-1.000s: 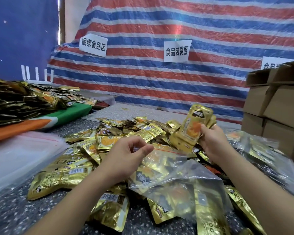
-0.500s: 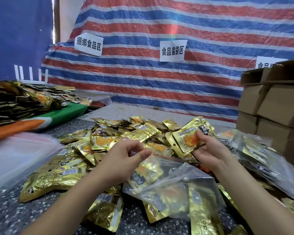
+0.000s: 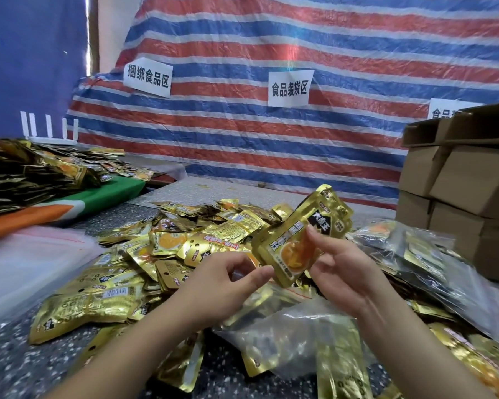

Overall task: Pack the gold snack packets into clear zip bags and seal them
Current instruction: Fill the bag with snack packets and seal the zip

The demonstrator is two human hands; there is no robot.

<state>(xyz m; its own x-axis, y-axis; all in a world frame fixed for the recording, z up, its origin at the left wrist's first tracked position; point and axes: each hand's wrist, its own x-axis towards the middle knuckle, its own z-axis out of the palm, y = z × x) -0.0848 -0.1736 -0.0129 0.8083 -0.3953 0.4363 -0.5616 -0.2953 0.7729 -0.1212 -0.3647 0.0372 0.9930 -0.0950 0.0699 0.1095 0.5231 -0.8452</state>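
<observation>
Head view: the right hand (image 3: 339, 266) pinches a shiny gold packet (image 3: 297, 237) with an orange picture, tilted, its long axis rising up-right; the left hand (image 3: 228, 286), just beside it, pinches the clear bag (image 3: 288, 338).

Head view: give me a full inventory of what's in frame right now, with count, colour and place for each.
Held gold packets: a small stack, exact count unclear, gold, raised at centre.
Loose packet pile: too many to count, gold, spread across the speckled table.
Open zip bag: one, clear, below the hands, packets inside.
Filled bags: several, clear, right.
Empty bags: a stack, clear, left.
Cardboard boxes: several, brown, far right.
Paper signs: three, white, on the striped tarp.
Left hand: pinches the bag's mouth.
Right hand: holds the packets.
</observation>
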